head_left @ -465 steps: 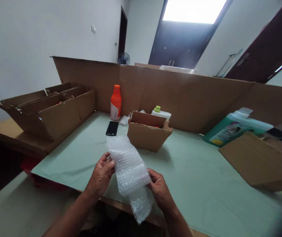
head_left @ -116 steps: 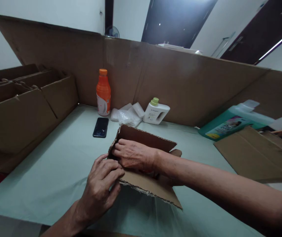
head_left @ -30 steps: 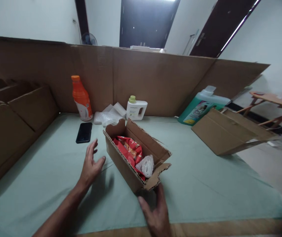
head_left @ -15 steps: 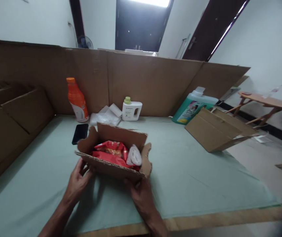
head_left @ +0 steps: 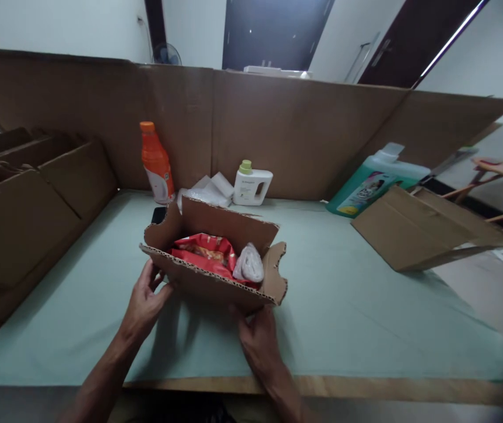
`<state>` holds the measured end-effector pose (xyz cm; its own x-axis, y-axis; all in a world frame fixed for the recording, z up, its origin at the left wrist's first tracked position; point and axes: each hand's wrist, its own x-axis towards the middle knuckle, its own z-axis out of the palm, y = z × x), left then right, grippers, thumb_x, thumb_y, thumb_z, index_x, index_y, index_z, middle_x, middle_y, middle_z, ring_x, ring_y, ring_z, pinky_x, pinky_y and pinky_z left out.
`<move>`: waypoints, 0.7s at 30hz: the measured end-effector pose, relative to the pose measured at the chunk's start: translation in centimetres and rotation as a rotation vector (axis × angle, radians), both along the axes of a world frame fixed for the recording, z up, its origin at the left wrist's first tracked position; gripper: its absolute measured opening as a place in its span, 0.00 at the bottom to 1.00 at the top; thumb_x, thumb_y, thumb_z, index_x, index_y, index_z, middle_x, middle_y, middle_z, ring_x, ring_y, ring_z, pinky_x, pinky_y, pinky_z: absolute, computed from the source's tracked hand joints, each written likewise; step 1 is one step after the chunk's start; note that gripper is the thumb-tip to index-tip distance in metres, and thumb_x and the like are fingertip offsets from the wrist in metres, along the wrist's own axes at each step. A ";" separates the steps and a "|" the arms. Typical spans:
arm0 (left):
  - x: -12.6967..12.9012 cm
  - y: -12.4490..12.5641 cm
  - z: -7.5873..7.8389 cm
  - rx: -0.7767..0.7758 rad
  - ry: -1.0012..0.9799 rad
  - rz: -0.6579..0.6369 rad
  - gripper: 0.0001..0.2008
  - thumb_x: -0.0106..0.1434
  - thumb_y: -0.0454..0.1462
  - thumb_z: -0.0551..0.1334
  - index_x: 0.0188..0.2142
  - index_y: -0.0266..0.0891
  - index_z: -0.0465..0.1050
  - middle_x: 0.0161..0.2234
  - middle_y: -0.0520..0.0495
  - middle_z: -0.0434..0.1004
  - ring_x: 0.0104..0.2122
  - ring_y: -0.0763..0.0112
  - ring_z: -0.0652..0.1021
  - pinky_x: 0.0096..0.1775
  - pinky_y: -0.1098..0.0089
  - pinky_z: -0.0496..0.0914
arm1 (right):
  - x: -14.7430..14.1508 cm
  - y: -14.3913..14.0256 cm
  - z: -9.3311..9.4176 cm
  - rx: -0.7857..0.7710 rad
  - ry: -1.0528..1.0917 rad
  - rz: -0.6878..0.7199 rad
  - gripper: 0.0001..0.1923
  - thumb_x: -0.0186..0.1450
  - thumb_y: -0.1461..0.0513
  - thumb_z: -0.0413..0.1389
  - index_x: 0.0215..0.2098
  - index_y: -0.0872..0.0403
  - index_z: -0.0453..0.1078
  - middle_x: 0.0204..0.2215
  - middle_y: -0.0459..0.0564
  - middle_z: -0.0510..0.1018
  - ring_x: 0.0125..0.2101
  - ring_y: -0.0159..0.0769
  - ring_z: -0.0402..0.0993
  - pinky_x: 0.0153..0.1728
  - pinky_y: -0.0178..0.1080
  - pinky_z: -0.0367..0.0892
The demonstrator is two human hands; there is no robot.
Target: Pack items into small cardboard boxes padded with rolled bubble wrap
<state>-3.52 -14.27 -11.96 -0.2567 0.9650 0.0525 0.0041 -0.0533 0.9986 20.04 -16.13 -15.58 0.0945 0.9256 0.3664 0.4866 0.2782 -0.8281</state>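
Observation:
Between my hands is an open-topped cardboard box, tilted a little, its cut flaps standing up. Inside lie a shiny red packet and a rolled bundle in clear plastic wrap. My left hand grips the box's lower left side, thumb on the near wall. At the lower right corner my right hand holds it, with some fingers hidden beneath. Behind its left end a dark phone shows only in part.
Along the cardboard wall at the back stand an orange bottle, bubble wrap, a white jug and a green liquid bottle. An open carton lies at the right. Divided cardboard boxes line the left.
My view has shifted, so the background sits farther right and the table's front edge shows more. The box, still in both hands, now covers most of the phone.

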 end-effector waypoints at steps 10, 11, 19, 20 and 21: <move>0.5 0.7 -3.1 -0.082 0.048 -0.049 0.33 0.54 0.47 0.66 0.58 0.39 0.65 0.57 0.37 0.73 0.57 0.53 0.74 0.56 0.58 0.71 | 3.3 -0.3 -2.9 -0.091 0.025 0.060 0.41 0.62 0.49 0.64 0.68 0.52 0.59 0.64 0.61 0.68 0.63 0.59 0.65 0.61 0.61 0.64; 0.2 0.4 -3.2 -0.105 0.101 -0.021 0.34 0.53 0.48 0.67 0.58 0.40 0.66 0.56 0.37 0.73 0.56 0.52 0.75 0.54 0.58 0.72 | 4.2 -0.2 -3.2 -0.103 0.046 0.098 0.45 0.60 0.49 0.66 0.70 0.51 0.56 0.65 0.60 0.66 0.64 0.59 0.63 0.62 0.61 0.63; -1.2 -1.2 -4.9 -0.282 0.332 0.037 0.40 0.51 0.60 0.67 0.58 0.41 0.68 0.32 0.46 0.81 0.32 0.57 0.82 0.29 0.66 0.75 | 8.0 5.4 -3.9 -0.078 0.078 0.453 0.78 0.40 0.48 0.77 0.75 0.46 0.34 0.73 0.58 0.49 0.70 0.61 0.50 0.67 0.61 0.53; -0.9 -0.9 -5.2 -0.290 0.309 0.026 0.40 0.51 0.60 0.67 0.58 0.42 0.68 0.32 0.46 0.81 0.31 0.57 0.82 0.28 0.66 0.75 | 8.0 5.9 -4.0 -0.061 0.083 0.458 0.79 0.39 0.48 0.77 0.75 0.47 0.33 0.73 0.59 0.50 0.69 0.60 0.51 0.67 0.59 0.52; -0.5 -0.5 -5.4 -0.292 0.288 0.019 0.40 0.51 0.61 0.67 0.57 0.43 0.67 0.33 0.46 0.82 0.30 0.57 0.82 0.27 0.66 0.75 | 8.0 6.3 -4.0 -0.046 0.087 0.464 0.79 0.39 0.48 0.77 0.75 0.49 0.32 0.73 0.61 0.50 0.69 0.59 0.51 0.68 0.58 0.52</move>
<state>-4.02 -14.78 -17.39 -0.2899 0.9451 -0.1510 0.2836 0.2355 0.9296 28.00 -9.85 -19.58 -0.3044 0.8925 0.3328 0.2479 0.4116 -0.8770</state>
